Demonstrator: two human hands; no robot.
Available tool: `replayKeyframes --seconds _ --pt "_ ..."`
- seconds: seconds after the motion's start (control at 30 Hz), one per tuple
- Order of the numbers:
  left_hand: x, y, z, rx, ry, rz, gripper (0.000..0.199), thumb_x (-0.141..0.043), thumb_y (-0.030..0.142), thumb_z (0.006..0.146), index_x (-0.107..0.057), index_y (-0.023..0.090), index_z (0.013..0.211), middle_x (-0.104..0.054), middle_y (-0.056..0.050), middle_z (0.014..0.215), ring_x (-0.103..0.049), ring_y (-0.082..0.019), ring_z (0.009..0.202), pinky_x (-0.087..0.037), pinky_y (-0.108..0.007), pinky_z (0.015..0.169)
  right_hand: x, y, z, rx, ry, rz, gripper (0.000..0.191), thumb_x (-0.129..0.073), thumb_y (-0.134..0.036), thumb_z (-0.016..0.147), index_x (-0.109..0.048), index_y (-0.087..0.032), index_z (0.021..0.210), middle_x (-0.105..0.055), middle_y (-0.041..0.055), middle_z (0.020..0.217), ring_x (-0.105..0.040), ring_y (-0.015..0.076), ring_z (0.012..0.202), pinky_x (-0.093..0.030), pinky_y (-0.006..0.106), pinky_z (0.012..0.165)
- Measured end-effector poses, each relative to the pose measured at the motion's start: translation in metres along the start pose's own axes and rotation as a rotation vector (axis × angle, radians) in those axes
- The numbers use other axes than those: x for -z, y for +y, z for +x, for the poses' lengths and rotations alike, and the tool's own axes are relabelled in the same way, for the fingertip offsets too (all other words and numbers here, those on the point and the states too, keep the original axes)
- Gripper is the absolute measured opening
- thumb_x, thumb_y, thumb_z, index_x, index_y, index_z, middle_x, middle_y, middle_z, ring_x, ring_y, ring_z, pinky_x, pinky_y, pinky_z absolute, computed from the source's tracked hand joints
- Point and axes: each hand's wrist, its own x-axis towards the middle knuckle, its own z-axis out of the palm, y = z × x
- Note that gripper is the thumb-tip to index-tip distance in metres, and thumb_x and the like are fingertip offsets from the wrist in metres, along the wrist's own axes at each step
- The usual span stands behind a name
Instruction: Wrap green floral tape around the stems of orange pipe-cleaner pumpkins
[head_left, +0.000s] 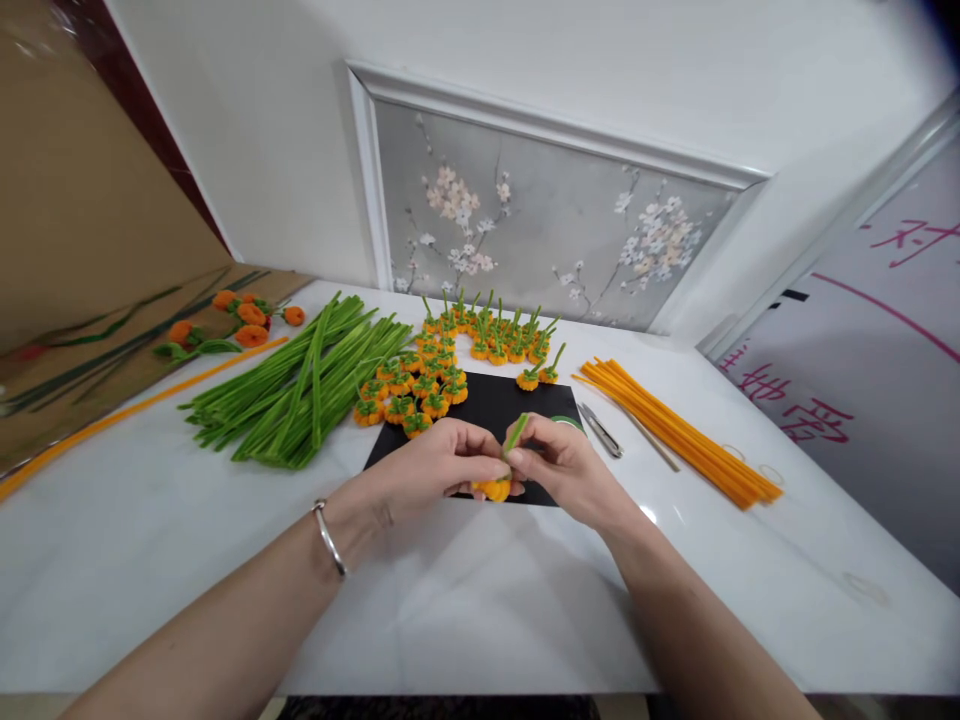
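Note:
Above the near edge of a black mat (491, 400), my two hands meet around a small orange pipe-cleaner pumpkin (494, 490). My left hand (457, 462) is closed on the pumpkin from the left, its thumb lying over the top. The fingers of my right hand (551, 462) pinch a short green pipe-cleaner stem (516, 432) that rises from the pumpkin. Part of the pumpkin is hidden behind my fingers. Beyond my hands, several finished-looking orange pumpkins (436, 403) with green tops stand grouped on the mat and table.
Left lies a heap of green pipe cleaners (300, 385); right, a bundle of orange ones (679, 430). Scissors-like metal snips (602, 432) and a green-edged roll (568, 422) sit by my right hand. Orange flowers (251, 325) lie far left. A wall panel (555, 200) backs the white table (450, 600).

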Motion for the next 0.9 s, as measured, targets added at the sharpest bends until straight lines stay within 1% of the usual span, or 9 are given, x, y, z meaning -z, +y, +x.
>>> replayKeyframes --seconds 0.13,0.2,0.3,0.37,0.43,0.5,0.63,0.8,0.9 --pt "-0.002 0.001 -0.001 -0.073 -0.017 -0.137 0.035 -0.058 0.05 0.083 -0.062 0.015 0.088 -0.064 -0.005 0.081 -0.062 -0.014 0.074 -0.041 -0.02 0.055 -0.002 -0.002 -0.001 0.156 0.154 -0.245 0.016 -0.056 -0.031 0.087 -0.053 -0.019 0.078 -0.051 0.0034 0.089 -0.052 0.0135 0.074 -0.047 0.027 0.063" --pt "-0.004 -0.001 0.001 -0.149 0.077 -0.07 0.038 -0.059 0.052 0.081 -0.056 0.018 0.097 -0.062 -0.005 0.091 -0.061 -0.015 0.08 -0.045 -0.023 0.06 -0.004 -0.002 -0.001 0.208 0.212 -0.379 0.013 -0.053 -0.027 0.088 -0.053 -0.019 0.078 -0.053 0.0036 0.085 -0.05 0.0142 0.075 -0.044 0.028 0.064" --pt "-0.009 -0.007 0.005 -0.303 0.256 0.173 0.045 -0.076 0.04 0.069 -0.051 0.02 0.099 -0.058 -0.004 0.1 -0.058 -0.016 0.088 -0.046 -0.025 0.068 -0.006 -0.001 0.0 0.205 0.28 -0.49 0.014 -0.05 -0.023 0.088 -0.048 -0.019 0.074 -0.051 0.0001 0.072 -0.047 0.0132 0.067 -0.041 0.027 0.062" --pt "-0.011 -0.008 0.007 -0.326 0.329 0.306 0.042 -0.078 0.034 0.066 -0.052 0.019 0.094 -0.059 -0.001 0.088 -0.057 -0.014 0.078 -0.043 -0.023 0.063 -0.006 0.001 0.0 0.196 0.314 -0.516 0.016 -0.049 -0.022 0.087 -0.046 -0.02 0.072 -0.05 -0.0009 0.069 -0.046 0.0126 0.064 -0.04 0.026 0.061" --pt "-0.012 -0.008 0.007 -0.269 0.351 0.356 0.029 -0.073 0.031 0.07 -0.054 0.018 0.089 -0.054 0.004 0.071 -0.051 -0.01 0.063 -0.038 -0.021 0.054 -0.007 0.002 0.0 0.192 0.319 -0.521 0.014 -0.048 -0.022 0.088 -0.047 -0.019 0.074 -0.051 -0.0004 0.071 -0.047 0.0125 0.064 -0.041 0.026 0.06" --pt "-0.012 -0.004 0.007 -0.217 0.343 0.324 0.019 -0.07 0.026 0.072 -0.058 0.017 0.084 -0.051 0.005 0.064 -0.048 -0.008 0.057 -0.036 -0.02 0.052 -0.006 0.003 0.0 0.197 0.307 -0.533 0.013 -0.047 -0.021 0.09 -0.048 -0.019 0.076 -0.052 0.0003 0.073 -0.048 0.0128 0.066 -0.041 0.026 0.06" --pt "-0.008 0.002 0.002 -0.163 0.214 0.149 0.012 -0.069 0.021 0.073 -0.061 0.014 0.079 -0.06 0.001 0.074 -0.056 -0.009 0.066 -0.045 -0.022 0.063 -0.005 0.001 0.0 0.265 0.275 -0.616 0.013 -0.048 -0.018 0.09 -0.051 -0.02 0.078 -0.056 0.0008 0.076 -0.051 0.0128 0.068 -0.042 0.025 0.062" --pt "-0.002 0.001 -0.002 -0.078 0.075 -0.044 0.017 -0.068 0.029 0.078 -0.062 0.014 0.082 -0.065 -0.003 0.078 -0.065 -0.015 0.078 -0.048 -0.025 0.07 -0.004 -0.005 -0.002 0.36 0.291 -0.749 0.012 -0.049 -0.014 0.089 -0.052 -0.02 0.079 -0.057 0.0017 0.077 -0.053 0.0142 0.071 -0.042 0.026 0.063" --pt "-0.003 0.001 0.0 -0.079 0.067 -0.095 0.026 -0.066 0.039 0.08 -0.059 0.015 0.075 -0.059 0.001 0.069 -0.063 -0.013 0.07 -0.046 -0.023 0.062 -0.005 -0.006 -0.003 0.398 0.286 -0.785 0.011 -0.048 -0.013 0.088 -0.051 -0.02 0.081 -0.056 0.0023 0.077 -0.053 0.0144 0.071 -0.042 0.026 0.063"
